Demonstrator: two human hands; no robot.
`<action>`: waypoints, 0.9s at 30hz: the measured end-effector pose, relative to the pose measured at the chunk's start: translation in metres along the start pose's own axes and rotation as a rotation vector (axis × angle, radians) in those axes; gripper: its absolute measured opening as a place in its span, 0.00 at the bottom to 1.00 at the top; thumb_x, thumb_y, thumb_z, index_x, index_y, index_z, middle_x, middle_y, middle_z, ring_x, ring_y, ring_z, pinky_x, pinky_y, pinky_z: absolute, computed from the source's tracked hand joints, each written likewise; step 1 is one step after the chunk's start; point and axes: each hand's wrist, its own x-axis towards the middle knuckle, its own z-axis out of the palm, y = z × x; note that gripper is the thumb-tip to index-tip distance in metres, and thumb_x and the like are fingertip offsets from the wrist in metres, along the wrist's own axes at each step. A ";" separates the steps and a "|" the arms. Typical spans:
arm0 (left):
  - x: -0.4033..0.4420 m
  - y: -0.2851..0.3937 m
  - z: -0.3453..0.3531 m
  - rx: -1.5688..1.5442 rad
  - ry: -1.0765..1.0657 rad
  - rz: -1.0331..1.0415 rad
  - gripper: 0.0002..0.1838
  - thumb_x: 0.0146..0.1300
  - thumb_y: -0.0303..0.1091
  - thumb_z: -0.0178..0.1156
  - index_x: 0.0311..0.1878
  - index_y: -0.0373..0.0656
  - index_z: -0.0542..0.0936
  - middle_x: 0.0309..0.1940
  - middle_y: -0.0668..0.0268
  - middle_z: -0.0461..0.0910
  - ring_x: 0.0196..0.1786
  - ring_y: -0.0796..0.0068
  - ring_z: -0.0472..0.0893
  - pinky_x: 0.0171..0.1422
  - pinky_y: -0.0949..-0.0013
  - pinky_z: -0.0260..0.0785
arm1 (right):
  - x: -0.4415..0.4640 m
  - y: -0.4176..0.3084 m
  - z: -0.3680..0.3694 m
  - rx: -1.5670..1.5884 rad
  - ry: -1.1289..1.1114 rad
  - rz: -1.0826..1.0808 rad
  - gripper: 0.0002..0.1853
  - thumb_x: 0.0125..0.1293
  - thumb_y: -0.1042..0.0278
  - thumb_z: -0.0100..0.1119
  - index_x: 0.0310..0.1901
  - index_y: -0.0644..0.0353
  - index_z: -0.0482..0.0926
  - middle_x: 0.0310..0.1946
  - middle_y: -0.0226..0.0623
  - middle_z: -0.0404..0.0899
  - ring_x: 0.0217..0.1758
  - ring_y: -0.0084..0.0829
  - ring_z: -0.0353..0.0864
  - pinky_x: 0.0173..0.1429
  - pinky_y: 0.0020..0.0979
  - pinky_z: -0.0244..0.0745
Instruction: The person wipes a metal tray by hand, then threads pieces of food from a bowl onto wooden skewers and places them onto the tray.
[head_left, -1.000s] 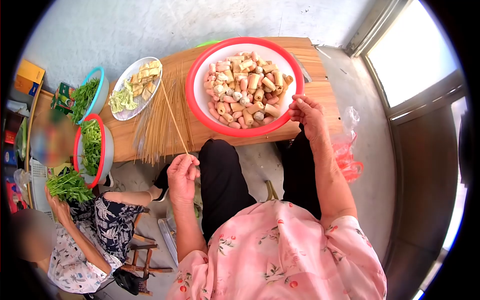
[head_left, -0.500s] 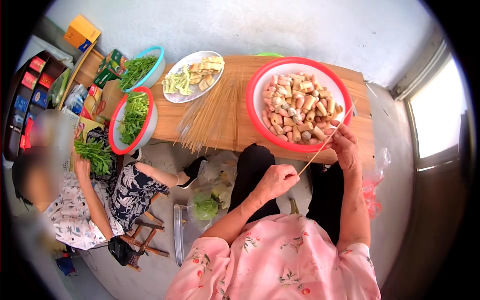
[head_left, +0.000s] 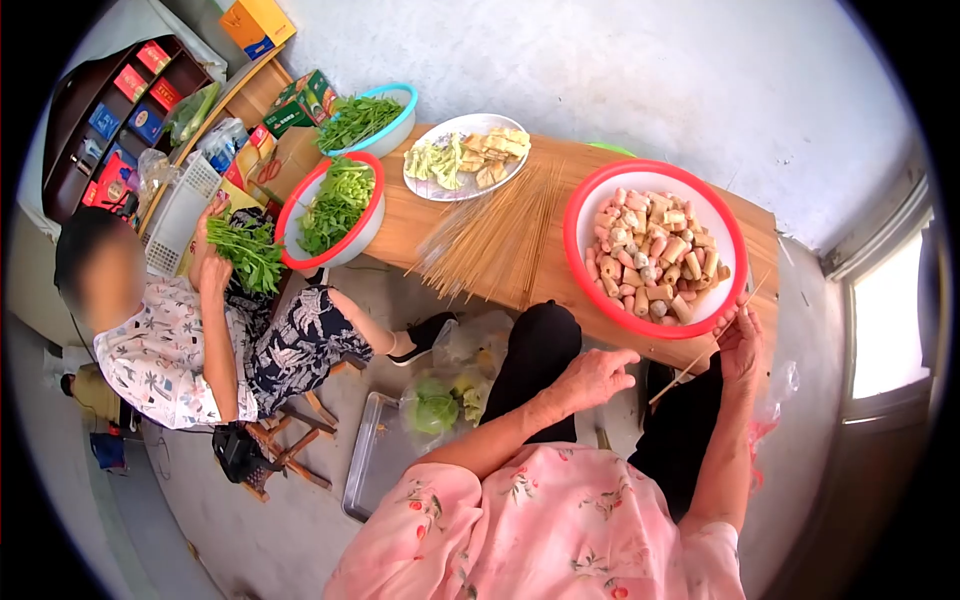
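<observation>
By the bowl [head_left: 572, 235], the right hand [head_left: 740, 345] pinches a light, probably snappable skewer [head_left: 683, 375], best held mid-length; the left hand [head_left: 592, 381], half-open, looks empty.

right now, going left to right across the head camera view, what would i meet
A loose bunch of leafy greens, a smaller red-rimmed bowl, an oval plate, a large red-rimmed basin, a bright opening.
</observation>
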 end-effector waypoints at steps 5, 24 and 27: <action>0.021 0.002 -0.016 -0.025 0.179 0.004 0.11 0.54 0.34 0.60 0.40 0.42 0.80 0.30 0.55 0.80 0.35 0.56 0.80 0.43 0.61 0.73 | -0.001 -0.012 -0.001 0.008 0.261 0.056 0.09 0.67 0.64 0.54 0.43 0.60 0.74 0.22 0.26 0.68 0.19 0.20 0.66 0.21 0.22 0.61; 0.137 -0.080 -0.076 0.545 0.688 0.024 0.12 0.52 0.28 0.61 0.41 0.39 0.78 0.49 0.54 0.74 0.53 0.53 0.73 0.58 0.58 0.66 | 0.059 0.002 -0.009 -0.363 0.480 0.046 0.11 0.70 0.62 0.47 0.49 0.57 0.73 0.25 0.25 0.71 0.14 0.14 0.64 0.12 0.17 0.52; 0.135 -0.083 -0.076 0.447 0.723 0.036 0.12 0.51 0.27 0.60 0.41 0.39 0.78 0.47 0.55 0.74 0.52 0.54 0.73 0.57 0.58 0.66 | 0.063 0.003 -0.006 -0.321 0.399 -0.010 0.13 0.71 0.61 0.48 0.49 0.57 0.73 0.25 0.25 0.71 0.17 0.16 0.67 0.16 0.18 0.56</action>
